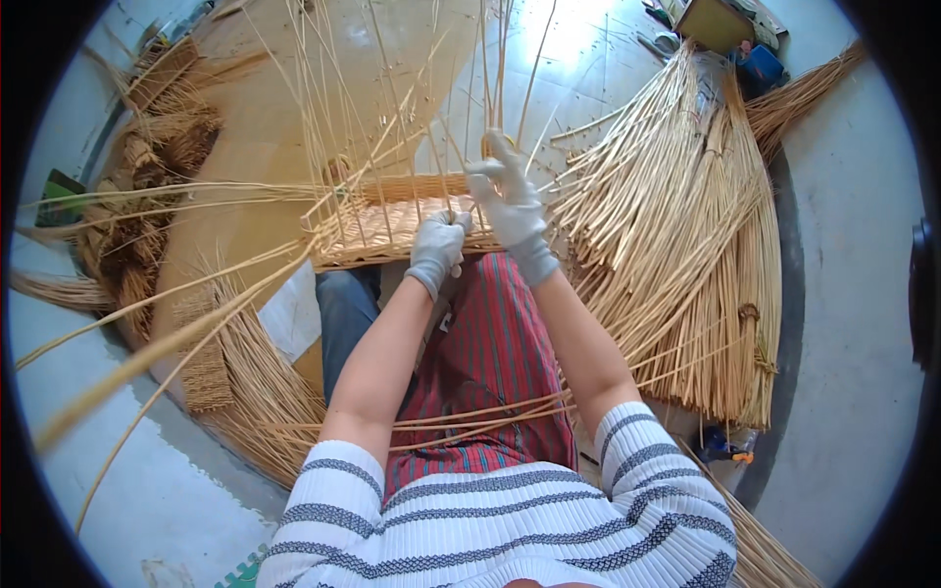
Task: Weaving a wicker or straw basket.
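Note:
A half-woven rectangular wicker basket (392,218) rests across my lap, with long upright rods rising around it. My left hand (438,250), in a pale grey work glove, is closed at the basket's near side around a thin wicker rod (446,186). To its right, my right hand (512,211), gloved the same way, is raised over the basket's right end. Its index finger points up and its other fingers are partly spread, close to several upright rods. No rod shows clearly in its grip.
A large fan of pale wicker rods (676,206) lies to the right, and more bundled rods (260,343) lie at the left. Long loose rods (186,338) stick out leftward from the basket. A brown woven pile (137,206) sits at the far left; a blue container (763,67) stands at the far right.

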Demonstrator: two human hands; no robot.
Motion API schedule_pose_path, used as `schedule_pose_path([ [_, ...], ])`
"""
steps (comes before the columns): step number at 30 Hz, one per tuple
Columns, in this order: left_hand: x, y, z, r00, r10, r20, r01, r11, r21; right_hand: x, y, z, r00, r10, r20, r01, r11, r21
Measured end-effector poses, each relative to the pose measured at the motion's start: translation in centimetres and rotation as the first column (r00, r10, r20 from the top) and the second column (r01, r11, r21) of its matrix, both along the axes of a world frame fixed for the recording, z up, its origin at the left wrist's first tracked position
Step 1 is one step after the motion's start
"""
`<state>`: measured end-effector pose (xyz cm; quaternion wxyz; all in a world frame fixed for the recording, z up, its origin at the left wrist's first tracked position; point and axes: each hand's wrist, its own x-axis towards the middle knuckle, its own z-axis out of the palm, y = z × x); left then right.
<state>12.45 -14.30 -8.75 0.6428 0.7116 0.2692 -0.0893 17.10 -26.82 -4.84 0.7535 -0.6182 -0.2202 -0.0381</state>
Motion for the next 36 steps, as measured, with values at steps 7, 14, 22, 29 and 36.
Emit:
schedule_pose_path([
  [7, 0.0, -0.7, 3.1, 0.998, -0.054, 0.019, 0.053, 0.997, 0.050, -2.2, -7.5, -5.6, 0.941, -0.087, -0.328, 0.063, 0.994, -0.084],
  [14, -0.2, -2.3, 3.1, 1.000, 0.019, -0.012, -0.018, 0.995, 0.100, -1.9, -5.6, -2.4, 0.944, -0.156, -0.292, 0.060, 0.948, -0.312],
  [22, 1.1, 3.6, -3.3, 0.900, -0.229, 0.372, 0.104, 0.939, 0.327, -6.6, -7.4, 3.1, 0.980, 0.132, -0.149, -0.199, 0.623, -0.757],
  [29, -12.3, 4.8, 5.1, 0.865, -0.361, 0.348, 0.408, 0.911, -0.069, -20.0, -8.8, 2.8, 0.731, 0.673, -0.111, -0.304, 0.176, -0.936],
  [36, -22.3, 11.3, 7.4, 0.861, -0.487, 0.149, 0.190, 0.579, 0.793, -13.5, -12.4, 5.3, 0.760, -0.026, 0.650, 0.601, 0.409, -0.687],
])
